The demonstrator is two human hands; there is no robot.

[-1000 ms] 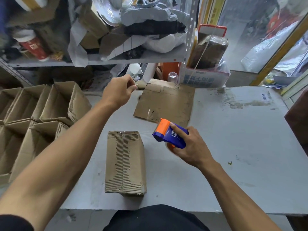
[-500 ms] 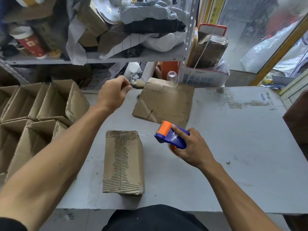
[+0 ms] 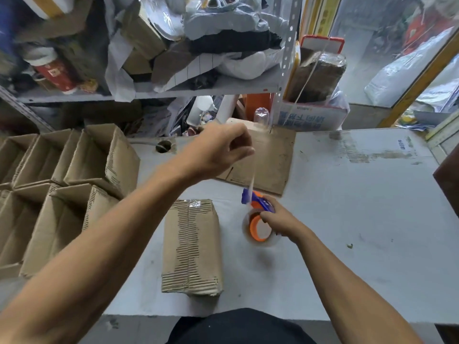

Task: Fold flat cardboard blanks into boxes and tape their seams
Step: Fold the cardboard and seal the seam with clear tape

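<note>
A folded brown cardboard box (image 3: 191, 247) lies on the grey table (image 3: 360, 219) just in front of me, its taped seam facing up. My right hand (image 3: 279, 220) grips a blue and orange tape dispenser (image 3: 258, 219) to the right of the box. My left hand (image 3: 218, 151) is raised above the table and pinches the end of a clear tape strip (image 3: 252, 177) stretched up from the dispenser. A flat cardboard blank (image 3: 268, 165) lies behind, partly hidden by my left hand.
Several open-topped folded boxes (image 3: 62, 184) stand packed together at the left. A cluttered metal shelf (image 3: 154, 70) rises behind the table. A white carton (image 3: 310, 117) holding a brown block stands at the back. A round hole (image 3: 163, 146) pierces the table top.
My left hand has moved right and toward the dispenser's side, drawing out a tape strip. My right hand has tipped the dispenser so the roll faces me.
</note>
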